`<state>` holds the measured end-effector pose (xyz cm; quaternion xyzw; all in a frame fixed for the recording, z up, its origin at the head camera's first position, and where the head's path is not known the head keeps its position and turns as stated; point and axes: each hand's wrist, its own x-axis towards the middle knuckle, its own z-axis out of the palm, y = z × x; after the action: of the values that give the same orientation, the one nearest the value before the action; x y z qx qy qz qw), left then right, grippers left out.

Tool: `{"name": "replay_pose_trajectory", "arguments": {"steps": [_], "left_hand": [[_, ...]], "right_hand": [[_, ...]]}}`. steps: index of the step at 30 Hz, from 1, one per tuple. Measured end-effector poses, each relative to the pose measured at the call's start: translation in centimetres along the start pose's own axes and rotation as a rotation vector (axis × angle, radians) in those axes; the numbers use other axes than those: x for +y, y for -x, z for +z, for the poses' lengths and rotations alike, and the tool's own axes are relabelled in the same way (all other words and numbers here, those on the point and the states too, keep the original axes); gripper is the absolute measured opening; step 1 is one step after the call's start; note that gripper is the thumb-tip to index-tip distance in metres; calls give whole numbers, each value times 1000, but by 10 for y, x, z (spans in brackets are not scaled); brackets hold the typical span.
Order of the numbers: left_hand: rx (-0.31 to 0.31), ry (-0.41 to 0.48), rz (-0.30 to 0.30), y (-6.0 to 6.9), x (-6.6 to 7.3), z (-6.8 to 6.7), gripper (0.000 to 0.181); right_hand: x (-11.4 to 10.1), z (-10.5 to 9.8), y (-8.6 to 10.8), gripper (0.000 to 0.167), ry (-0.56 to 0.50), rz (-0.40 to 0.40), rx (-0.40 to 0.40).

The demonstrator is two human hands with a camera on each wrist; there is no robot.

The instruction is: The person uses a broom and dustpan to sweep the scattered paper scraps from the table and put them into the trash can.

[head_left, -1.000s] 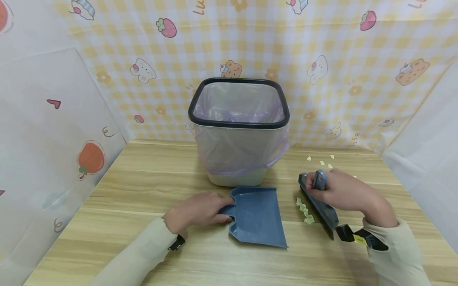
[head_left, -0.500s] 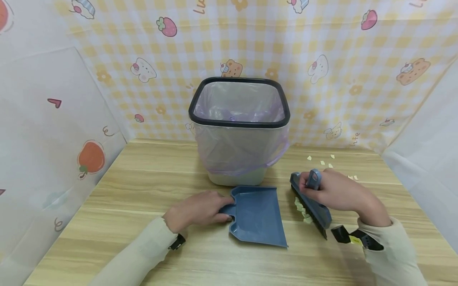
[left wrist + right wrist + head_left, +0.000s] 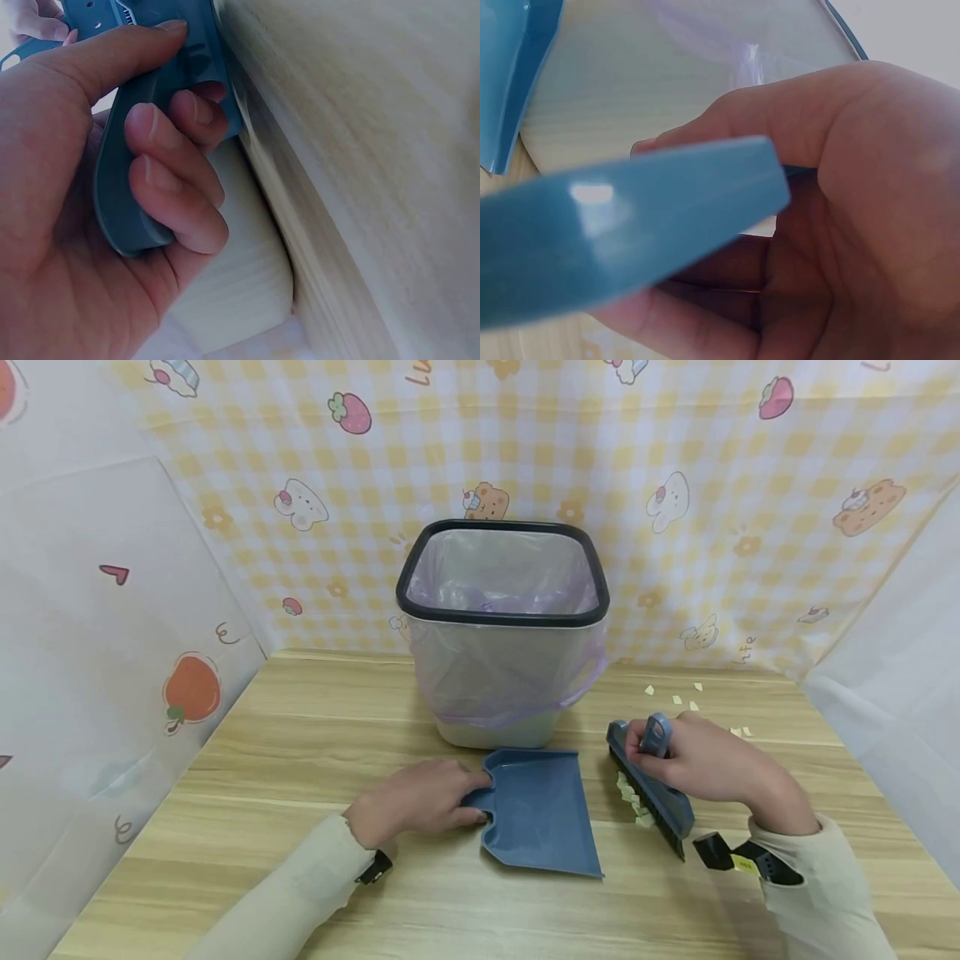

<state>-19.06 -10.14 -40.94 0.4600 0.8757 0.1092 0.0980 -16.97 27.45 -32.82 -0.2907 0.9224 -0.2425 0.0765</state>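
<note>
Clasping the flat blue-grey plastic dustpan (image 3: 542,814) by its handle, the left grip (image 3: 420,799) sits just L of the dustpan on the pale wood-grain counter (image 3: 352,727). Directly behind the dustpan: white plastic bin (image 3: 504,619) w/ black rim & translucent purple-tinted liner (image 3: 495,681). R of the dustpan, a bit apart: small pale-yellow flat scraps (image 3: 635,804), then a long blue-grey brush (image 3: 669,808) grasped in the right grip (image 3: 701,762); loose bits (image 3: 677,700) farther R & back.
</note>
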Motion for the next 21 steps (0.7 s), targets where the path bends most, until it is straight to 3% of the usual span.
{"name": "replay_pose_trajectory", "arguments": {"steps": [21], "left_hand": [[20, -16, 20, 0, 0, 1, 18]], "right_hand": [[-11, 15, -14, 16, -43, -179, 78]]}}
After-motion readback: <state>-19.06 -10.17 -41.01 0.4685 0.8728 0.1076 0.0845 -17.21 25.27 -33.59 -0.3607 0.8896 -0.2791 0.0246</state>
